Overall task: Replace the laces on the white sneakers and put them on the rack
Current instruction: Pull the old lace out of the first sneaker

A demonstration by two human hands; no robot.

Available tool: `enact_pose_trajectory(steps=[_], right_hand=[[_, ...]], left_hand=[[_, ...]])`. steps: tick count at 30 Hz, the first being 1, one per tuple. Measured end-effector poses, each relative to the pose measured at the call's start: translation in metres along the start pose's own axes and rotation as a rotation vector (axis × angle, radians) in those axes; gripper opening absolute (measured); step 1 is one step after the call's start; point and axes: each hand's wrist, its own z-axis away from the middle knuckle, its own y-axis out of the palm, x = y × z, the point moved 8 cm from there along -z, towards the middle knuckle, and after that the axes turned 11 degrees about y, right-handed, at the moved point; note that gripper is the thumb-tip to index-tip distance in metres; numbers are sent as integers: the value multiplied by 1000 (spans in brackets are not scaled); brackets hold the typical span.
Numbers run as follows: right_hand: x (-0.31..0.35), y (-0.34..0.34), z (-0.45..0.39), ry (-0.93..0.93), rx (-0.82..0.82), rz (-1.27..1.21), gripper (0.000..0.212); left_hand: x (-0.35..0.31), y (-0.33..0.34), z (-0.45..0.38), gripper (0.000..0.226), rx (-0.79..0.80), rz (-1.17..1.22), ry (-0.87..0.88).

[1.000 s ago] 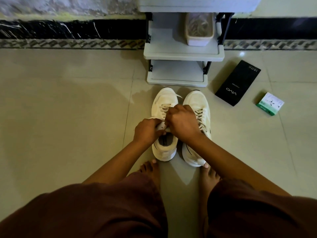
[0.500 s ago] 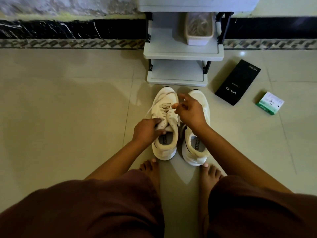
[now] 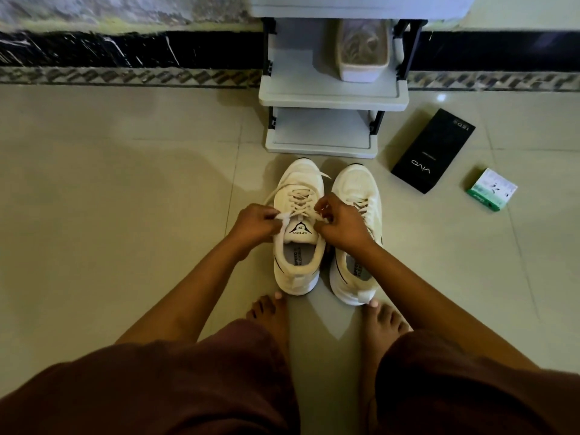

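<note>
- The pair of white mesh sneakers stands on the beige tiled floor point(image 3: 125, 215) just in front of the grey plastic shoe rack point(image 3: 329, 95): left sneaker point(image 3: 298, 262), right sneaker point(image 3: 357, 186).
- Left hand point(image 3: 255, 226) pinches a white lace end point(image 3: 284, 217) at the left sneaker's top eyelets.
- Right hand point(image 3: 340, 226), fingers curled, pinches the lace's other side.
- Black rectangular carton point(image 3: 434, 149) and small green-white box point(image 3: 491, 189) lie right of the rack.

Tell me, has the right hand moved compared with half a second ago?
Yes. The right hand has drawn back toward the person, away from the rack, and now pinches the lace at the top eyelets of the left sneaker.
</note>
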Motion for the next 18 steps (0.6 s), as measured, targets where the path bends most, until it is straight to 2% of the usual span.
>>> enact_pose_trajectory(steps=[2, 5, 8, 10, 11, 15, 18], right_hand=[[-3, -2, -2, 22, 28, -48, 28], [2, 3, 5, -29, 20, 89, 34], [6, 10, 15, -101, -126, 495, 46], [15, 9, 19, -199, -259, 704, 48], [18, 11, 20, -231, -270, 738, 48], [10, 26, 17, -245, -169, 750, 50], [0, 37, 17, -253, -98, 775, 62]], left_hand=[[10, -1, 2, 25, 3, 193, -89], [9, 2, 6, 33, 49, 161, -87], [-3, -6, 9, 78, 4, -86, 71], [-21, -7, 8, 92, -18, -313, 243], [-29, -4, 8, 87, -15, -421, 300], [-45, 17, 3, 43, 15, -907, 412], [-50, 26, 5, 30, -44, -1050, 460]])
